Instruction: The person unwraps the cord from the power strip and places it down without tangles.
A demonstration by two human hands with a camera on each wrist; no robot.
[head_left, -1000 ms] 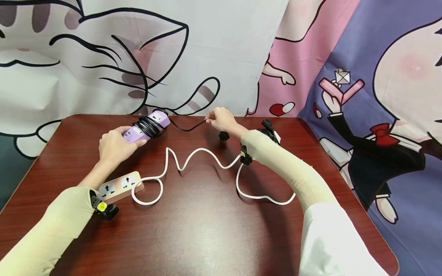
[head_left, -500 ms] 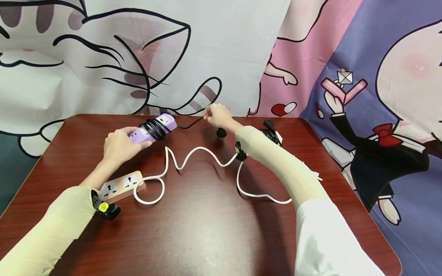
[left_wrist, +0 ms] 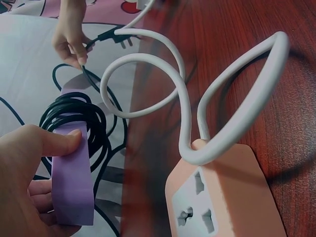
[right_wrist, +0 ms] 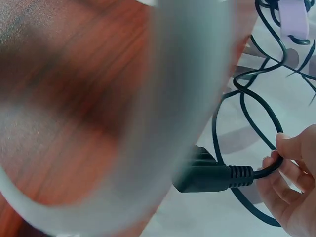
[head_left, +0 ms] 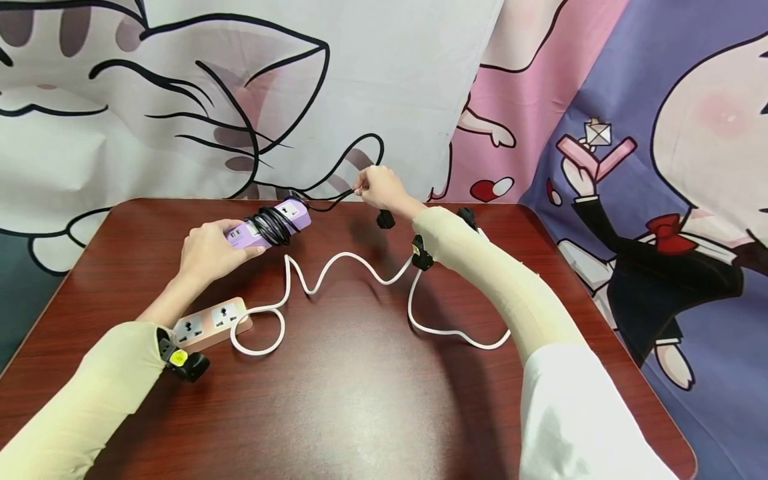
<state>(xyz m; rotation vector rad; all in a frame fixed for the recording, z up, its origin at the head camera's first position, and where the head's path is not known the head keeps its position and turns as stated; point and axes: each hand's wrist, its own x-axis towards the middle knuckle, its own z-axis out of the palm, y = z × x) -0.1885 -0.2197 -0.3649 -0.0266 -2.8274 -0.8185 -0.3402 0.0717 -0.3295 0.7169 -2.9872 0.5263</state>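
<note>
My left hand (head_left: 207, 252) grips one end of a purple power strip (left_wrist: 73, 182), the thumb lying across its side. Black cord (left_wrist: 74, 111) is wound several times round the strip's middle. The strip is held up at the back left of the table, its sockets facing up in the head view. Farther right, my right hand (head_left: 384, 190) pinches the loose part of that cord between thumb and fingers. From this pinch hangs the black plug (right_wrist: 205, 173), just past the fingertips in the right wrist view. A slack stretch of cord loops between both hands.
A peach power strip (head_left: 210, 325) with white sockets lies beside my left wrist. Its white cord (head_left: 345, 255) snakes across the table (head_left: 360, 400) and passes under my right forearm. Behind that forearm, a black plug (head_left: 466, 215) shows. A printed cloth (head_left: 384, 80) hangs along the back edge.
The purple power strip and my left hand have shifted slightly right. My right hand has risen a little with the cord, and the plug hangs higher.
</note>
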